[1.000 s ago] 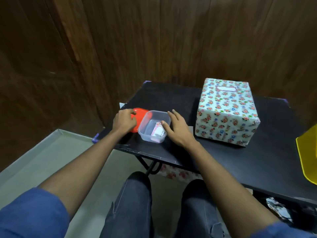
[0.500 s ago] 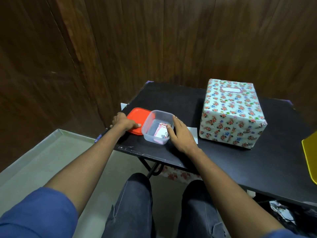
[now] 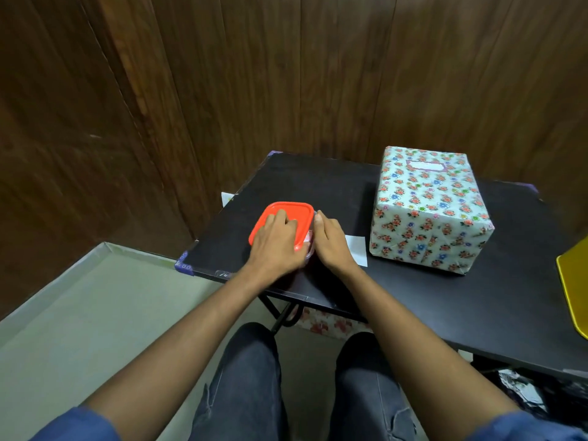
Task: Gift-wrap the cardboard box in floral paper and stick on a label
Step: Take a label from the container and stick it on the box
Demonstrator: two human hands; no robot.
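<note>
The red lid (image 3: 280, 222) is now pressed onto the tub by the flat left hand (image 3: 273, 246), steadied by the right hand (image 3: 331, 243); the labelled box (image 3: 426, 211) is done.

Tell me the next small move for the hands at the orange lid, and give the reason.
Probably press the orange plastic lid down until it seats. The left hand lies flat on it, and the right hand steadies the clear plastic container beneath, whose near corner still shows under the lid. The floral-wrapped box already carries its white label, so tidying up seems all that remains.
</note>
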